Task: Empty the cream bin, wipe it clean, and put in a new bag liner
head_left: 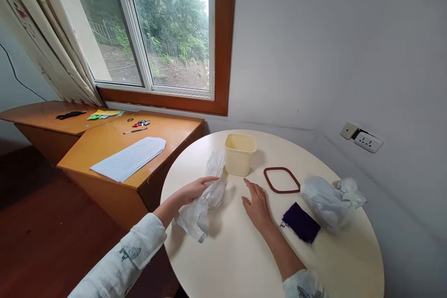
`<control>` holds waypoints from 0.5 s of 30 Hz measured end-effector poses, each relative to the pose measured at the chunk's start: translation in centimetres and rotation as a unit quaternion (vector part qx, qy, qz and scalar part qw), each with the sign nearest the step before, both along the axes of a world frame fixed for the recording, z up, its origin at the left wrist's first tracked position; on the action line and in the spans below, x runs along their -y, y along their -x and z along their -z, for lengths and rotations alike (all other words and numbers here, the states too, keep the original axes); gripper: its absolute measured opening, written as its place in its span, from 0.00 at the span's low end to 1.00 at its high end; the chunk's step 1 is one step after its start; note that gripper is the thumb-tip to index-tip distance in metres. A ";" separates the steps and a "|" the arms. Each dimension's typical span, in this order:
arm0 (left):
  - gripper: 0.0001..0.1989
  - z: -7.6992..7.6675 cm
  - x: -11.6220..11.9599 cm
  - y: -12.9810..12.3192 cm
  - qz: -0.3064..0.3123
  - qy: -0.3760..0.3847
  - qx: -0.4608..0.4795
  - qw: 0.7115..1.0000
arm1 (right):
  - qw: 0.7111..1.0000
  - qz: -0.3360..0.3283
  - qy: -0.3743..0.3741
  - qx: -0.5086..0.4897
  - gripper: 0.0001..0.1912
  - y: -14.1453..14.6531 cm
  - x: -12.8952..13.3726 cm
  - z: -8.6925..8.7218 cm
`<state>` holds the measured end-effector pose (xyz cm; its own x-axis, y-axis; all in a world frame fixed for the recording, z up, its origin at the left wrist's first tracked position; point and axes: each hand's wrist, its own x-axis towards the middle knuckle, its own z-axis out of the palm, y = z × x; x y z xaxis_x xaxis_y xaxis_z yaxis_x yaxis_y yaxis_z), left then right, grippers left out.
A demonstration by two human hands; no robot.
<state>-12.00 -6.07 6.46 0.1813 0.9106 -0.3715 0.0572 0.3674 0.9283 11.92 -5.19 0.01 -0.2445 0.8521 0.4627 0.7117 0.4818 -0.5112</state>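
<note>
My left hand (194, 191) is closed on a crumpled white plastic bag (199, 216), which hangs down over the left part of the round table (240, 260). More of the thin translucent plastic shows beyond the fingers, beside a cream plastic bin (239, 160) that stands upright. My right hand (257, 206) is open and holds nothing, its fingers pointing at the bin's base. To its right lies a brown rounded-square frame (282, 191). A folded dark purple cloth (301, 224) with frayed edges rests nearer to me.
A knotted, filled white plastic bag (326, 200) sits at the table's right edge. On the left, a wooden desk (174, 137) carries papers (129, 157), a pen (135, 131) and small coloured items. A wall with a socket (368, 141) rises behind the table.
</note>
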 end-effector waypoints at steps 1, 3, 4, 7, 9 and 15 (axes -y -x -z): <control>0.22 0.1 0.6 -0.7 0.013 0.027 0.039 0.999 | 1.000 -0.004 -0.002 -0.005 0.33 0.4 0.2 0.0; 0.20 0.2 1.7 -2.3 0.007 0.062 0.113 0.992 | 0.999 -0.037 -0.012 -0.019 0.39 1.4 0.9 0.3; 0.18 0.2 2.1 -3.0 -0.002 0.077 0.156 0.985 | 0.997 -0.065 -0.015 -0.028 0.40 2.0 1.3 0.4; 0.13 0.1 2.8 -4.8 -0.012 0.102 0.291 0.951 | 0.988 -0.134 -0.010 -0.072 0.35 3.7 2.6 0.9; 0.16 0.0 2.8 -5.4 -0.010 0.110 0.342 0.933 | 0.981 -0.162 0.003 -0.103 0.31 4.5 3.4 0.9; 0.21 -0.7 2.6 -5.8 -0.073 0.156 0.347 0.922 | 0.956 -0.192 0.045 -0.217 0.21 4.7 4.6 -0.4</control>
